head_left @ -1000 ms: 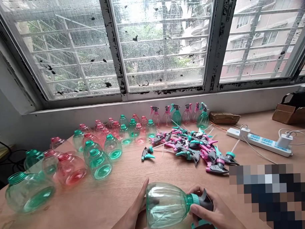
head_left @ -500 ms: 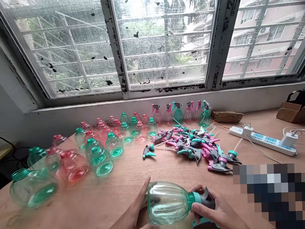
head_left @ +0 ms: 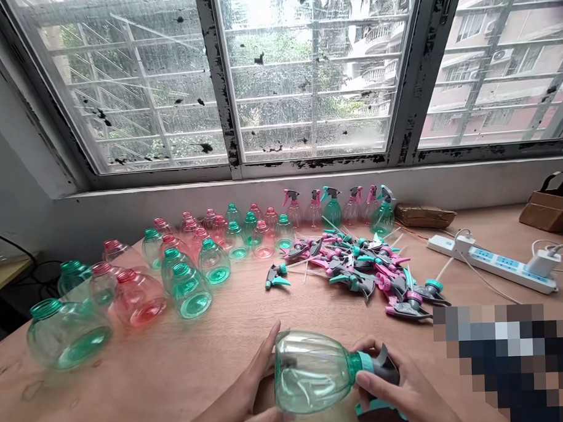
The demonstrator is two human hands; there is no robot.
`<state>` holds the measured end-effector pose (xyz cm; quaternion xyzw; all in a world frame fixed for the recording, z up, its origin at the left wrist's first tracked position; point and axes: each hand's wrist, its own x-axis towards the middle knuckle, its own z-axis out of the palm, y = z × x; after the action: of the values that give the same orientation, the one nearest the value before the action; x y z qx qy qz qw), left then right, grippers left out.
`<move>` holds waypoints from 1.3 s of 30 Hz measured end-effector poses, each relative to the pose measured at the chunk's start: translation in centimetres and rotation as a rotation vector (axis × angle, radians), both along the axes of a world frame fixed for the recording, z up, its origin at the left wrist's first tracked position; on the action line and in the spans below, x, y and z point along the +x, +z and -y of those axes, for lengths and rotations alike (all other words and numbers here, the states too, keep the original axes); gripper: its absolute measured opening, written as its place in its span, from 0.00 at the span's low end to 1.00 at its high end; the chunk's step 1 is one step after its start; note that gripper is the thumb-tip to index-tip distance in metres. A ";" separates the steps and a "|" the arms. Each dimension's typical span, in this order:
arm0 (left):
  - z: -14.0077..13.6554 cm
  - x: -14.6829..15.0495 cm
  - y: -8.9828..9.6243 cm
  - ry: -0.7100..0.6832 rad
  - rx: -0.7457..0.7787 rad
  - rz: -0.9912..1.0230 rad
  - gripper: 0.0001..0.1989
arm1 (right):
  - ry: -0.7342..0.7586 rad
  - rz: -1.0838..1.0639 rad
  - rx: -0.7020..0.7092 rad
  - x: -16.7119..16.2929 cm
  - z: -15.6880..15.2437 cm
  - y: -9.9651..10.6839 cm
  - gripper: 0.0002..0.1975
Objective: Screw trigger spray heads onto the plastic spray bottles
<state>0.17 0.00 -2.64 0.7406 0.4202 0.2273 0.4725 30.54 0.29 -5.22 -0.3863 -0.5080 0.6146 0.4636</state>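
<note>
A green see-through spray bottle [head_left: 312, 371] lies on its side in the air just over the near table edge, its base to the left. My left hand [head_left: 255, 384] is closed around the base end, thumb and fingers on either side. At the neck, my right hand [head_left: 403, 385] grips the teal collar and the grey and teal trigger head [head_left: 386, 366], which is fitted on the bottle. Part of the trigger head is hidden by my right fingers. Beyond the bottle lies a pile of pink, teal and grey trigger sprayer heads [head_left: 352, 264], with one teal head [head_left: 277, 277] apart on its left.
Several open green and pink bottles [head_left: 192, 291] stand across the left side. Bottles with heads fitted [head_left: 331, 209] line the wall below the window. A power strip [head_left: 496, 262] with cables, a brown packet [head_left: 424, 216] and a cardboard box [head_left: 549, 208] are on the right.
The view has shifted slightly, so the table items appear a little farther right. Both hands keep their hold on the spray bottle, which has turned very little, if at all.
</note>
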 end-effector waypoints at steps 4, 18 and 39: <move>-0.2 0.0 -0.1 -0.029 -0.012 0.000 0.44 | 0.020 -0.021 0.021 0.0 -0.1 -0.2 0.18; -0.5 -0.2 -0.2 -0.038 -0.078 0.095 0.47 | -0.032 0.009 -0.018 0.1 0.0 0.0 0.20; 0.0 0.7 0.6 0.009 -0.028 -0.007 0.51 | 0.001 0.010 -0.041 0.1 0.1 0.2 0.20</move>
<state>0.84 0.02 -2.00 0.7327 0.4283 0.2211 0.4804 30.64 0.21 -5.04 -0.3985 -0.4978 0.6233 0.4527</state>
